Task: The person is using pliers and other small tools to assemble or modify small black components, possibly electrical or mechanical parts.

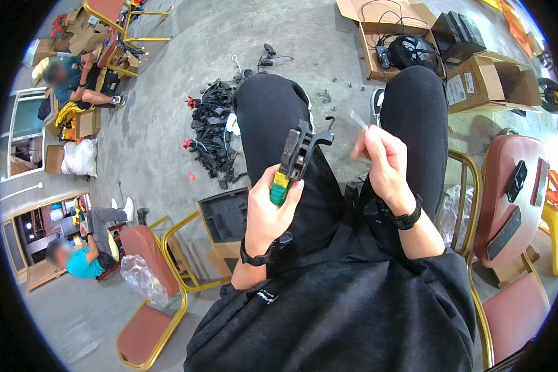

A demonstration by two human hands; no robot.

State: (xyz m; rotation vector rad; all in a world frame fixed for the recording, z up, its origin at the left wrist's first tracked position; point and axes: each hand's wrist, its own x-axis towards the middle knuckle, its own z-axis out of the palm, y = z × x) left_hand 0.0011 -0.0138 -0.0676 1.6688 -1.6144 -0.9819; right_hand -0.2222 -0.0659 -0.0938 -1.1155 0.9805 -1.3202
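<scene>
Tool juts from left grip.

left hand gripping a black tool with green-and-yellow handle, centre of frame
right hand, right of centre, pinches a thin translucent strip; tangled black cables lie upper left of centre.

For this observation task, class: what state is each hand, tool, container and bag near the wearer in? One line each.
Left hand: closed around the tool's grip
Black tool with green-and-yellow grip: held, raised
Right hand: pinching the strip
Translucent strip: held by one end
Cardboard box at right: open
Black compartmented tray: uncovered
Clear plastic bag at left: crumpled
</scene>
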